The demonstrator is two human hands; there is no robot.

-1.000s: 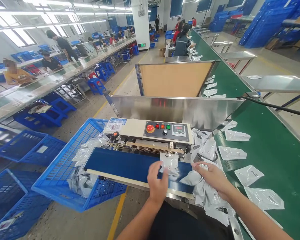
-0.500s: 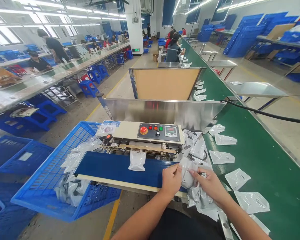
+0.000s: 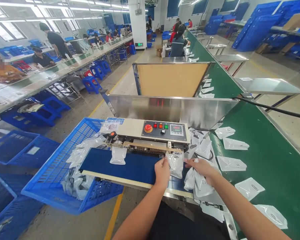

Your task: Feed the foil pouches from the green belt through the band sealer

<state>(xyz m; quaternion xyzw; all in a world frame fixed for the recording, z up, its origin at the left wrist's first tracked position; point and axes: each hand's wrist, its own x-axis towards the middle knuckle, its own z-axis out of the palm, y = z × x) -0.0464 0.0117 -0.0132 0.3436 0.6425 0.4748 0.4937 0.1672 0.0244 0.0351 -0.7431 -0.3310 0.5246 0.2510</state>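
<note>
From here I see the left hand (image 3: pixel 162 171) nearly closed, thumb and fingertips pinching the left edge of a glossy white plastic pouch (image 3: pixel 175 164), a dark printed mark near its top. The right hand (image 3: pixel 201 168) is half curled at the pouch's other side, fingertips close together; whether they grip it I can't tell. The pouch hangs upright at the sealing machine's (image 3: pixel 150 129) metal guide, over a smooth, dark-blue conveyor belt (image 3: pixel 140 166). Farther left, another puffy pouch (image 3: pixel 118 155) sits along the guide, near a slatted blue plastic basket (image 3: pixel 52 176) heaped with crinkled pouches.
</note>
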